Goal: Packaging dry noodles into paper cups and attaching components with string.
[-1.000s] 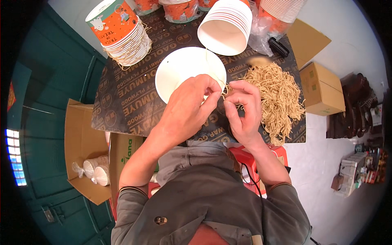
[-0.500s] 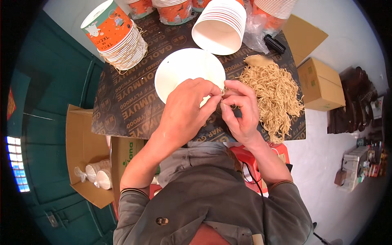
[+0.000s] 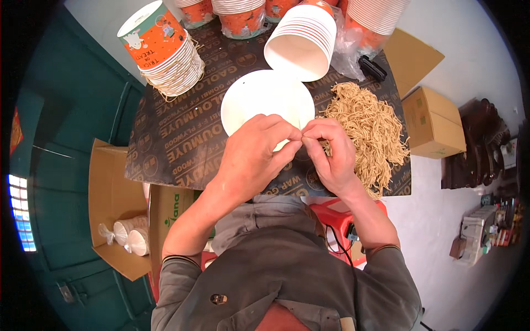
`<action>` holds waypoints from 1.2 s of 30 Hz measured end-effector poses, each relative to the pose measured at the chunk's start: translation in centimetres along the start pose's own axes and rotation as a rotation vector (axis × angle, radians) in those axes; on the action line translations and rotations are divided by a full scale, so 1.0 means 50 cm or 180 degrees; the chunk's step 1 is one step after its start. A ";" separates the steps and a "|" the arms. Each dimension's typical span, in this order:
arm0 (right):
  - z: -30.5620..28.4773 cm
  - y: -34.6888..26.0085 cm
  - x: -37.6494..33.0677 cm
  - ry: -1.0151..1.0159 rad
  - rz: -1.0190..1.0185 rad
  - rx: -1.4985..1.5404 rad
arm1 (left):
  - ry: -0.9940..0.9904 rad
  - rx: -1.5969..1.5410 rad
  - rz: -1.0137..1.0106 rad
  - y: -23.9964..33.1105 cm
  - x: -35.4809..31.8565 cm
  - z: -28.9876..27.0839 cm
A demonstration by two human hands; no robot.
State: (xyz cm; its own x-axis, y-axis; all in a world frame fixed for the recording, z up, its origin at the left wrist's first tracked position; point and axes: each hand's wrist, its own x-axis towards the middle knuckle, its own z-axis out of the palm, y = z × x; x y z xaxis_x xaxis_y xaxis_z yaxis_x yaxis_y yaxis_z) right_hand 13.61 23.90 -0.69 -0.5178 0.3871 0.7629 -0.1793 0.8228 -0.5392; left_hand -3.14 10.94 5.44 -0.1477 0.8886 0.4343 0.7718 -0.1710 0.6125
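Note:
My left hand (image 3: 254, 149) and my right hand (image 3: 335, 157) meet at the lower right rim of a white paper bucket (image 3: 265, 91), which is open toward me on the table. Thumb and forefinger of each hand are pinched together, the tips almost touching. Between them is a thin beige cord, nearly hidden by the fingers. Beside my right hand lies a loose heap of beige cords (image 3: 367, 132). Far left stands a stack of orange-printed paper buckets (image 3: 171, 60), beige cords looped along its layered rims.
Behind the white bucket a nested bucket stack (image 3: 303, 44) lies tilted, its mouth toward me. More orange buckets (image 3: 243, 19), clear plastic wrap (image 3: 346, 58) and a black object (image 3: 372, 68) line the far side of the dark printed tabletop (image 3: 182, 140). Cardboard boxes (image 3: 436, 121) flank the table; a red stool (image 3: 337, 220) is below.
My right fingers have closed in from a looser curl and now pinch tightly against the left fingertips. The cord seen between them is now mostly covered. The white bucket appears slightly farther right.

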 end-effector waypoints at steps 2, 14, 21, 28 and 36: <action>-0.004 -0.003 0.004 -0.0097 0.0175 0.0138 | 0.0027 -0.0002 -0.0029 0.001 -0.001 0.000; 0.005 -0.024 -0.002 0.0090 0.0131 -0.0342 | 0.0131 0.0082 -0.0049 -0.013 0.003 -0.001; 0.017 -0.028 -0.004 0.0274 0.0238 -0.0398 | 0.0159 0.0065 -0.0157 -0.018 -0.003 0.005; 0.013 -0.018 0.003 0.0143 -0.0214 -0.1036 | 0.0238 0.0014 -0.0166 -0.024 -0.012 0.012; -0.001 -0.035 0.029 -0.0257 -0.0283 -0.1474 | 0.0396 0.0065 -0.0256 -0.018 -0.016 0.016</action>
State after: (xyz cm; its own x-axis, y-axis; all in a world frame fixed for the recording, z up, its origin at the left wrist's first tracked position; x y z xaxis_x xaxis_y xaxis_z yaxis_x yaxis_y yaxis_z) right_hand 13.23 23.06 1.36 -0.5839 0.2882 0.7589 0.1561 0.9573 -0.2435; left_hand -3.22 10.70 4.02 -0.2842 0.8392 0.4637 0.7666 -0.0916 0.6356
